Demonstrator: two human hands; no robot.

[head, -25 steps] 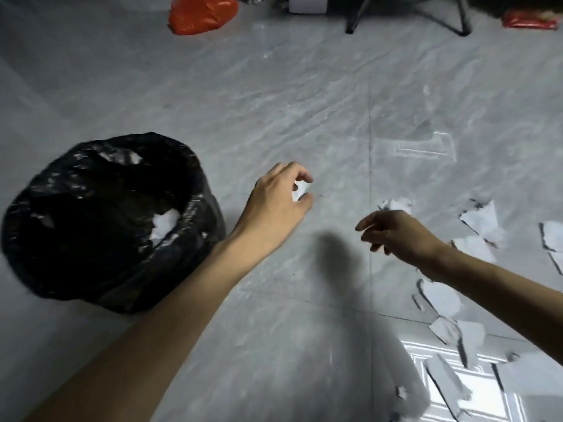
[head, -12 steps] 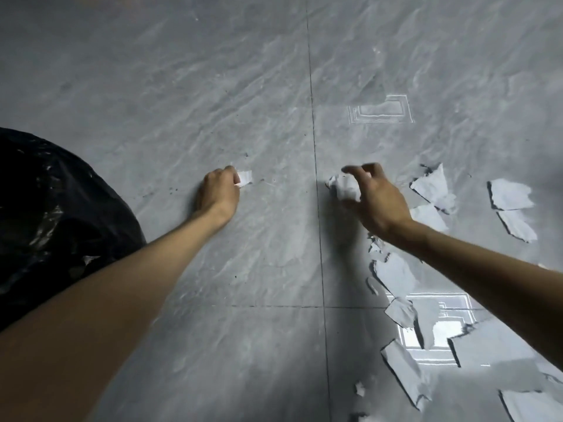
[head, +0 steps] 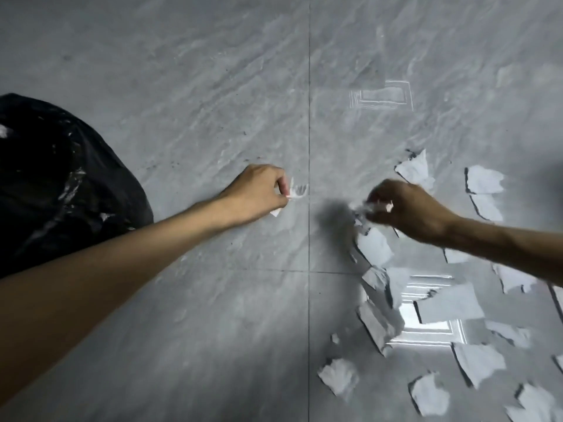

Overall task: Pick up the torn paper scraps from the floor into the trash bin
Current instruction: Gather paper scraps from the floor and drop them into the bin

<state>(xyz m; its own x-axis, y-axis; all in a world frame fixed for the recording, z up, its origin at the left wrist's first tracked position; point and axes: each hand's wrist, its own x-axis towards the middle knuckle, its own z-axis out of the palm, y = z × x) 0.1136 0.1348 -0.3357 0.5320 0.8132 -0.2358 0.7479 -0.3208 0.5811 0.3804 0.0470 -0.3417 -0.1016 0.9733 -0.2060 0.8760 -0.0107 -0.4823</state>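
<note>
My left hand [head: 259, 193] is closed on a small white paper scrap [head: 297, 191] just left of the tile seam. My right hand [head: 408, 208] is blurred, its fingers curled around a crumpled white scrap [head: 370, 207] low over the floor. Several torn white paper scraps [head: 374, 246] lie scattered across the grey tiles to the right and lower right. The trash bin [head: 61, 184], lined with a black bag, stands at the left edge beside my left forearm.
Grey marbled floor tiles [head: 213, 86] with seams crossing near the centre. Bright window reflections [head: 426, 324] glare on the tile among the scraps. More scraps [head: 484, 179] lie at the far right.
The view has dropped closer to the floor. My right hand has closed on the scrap it was reaching for. My left hand still holds its scrap.
</note>
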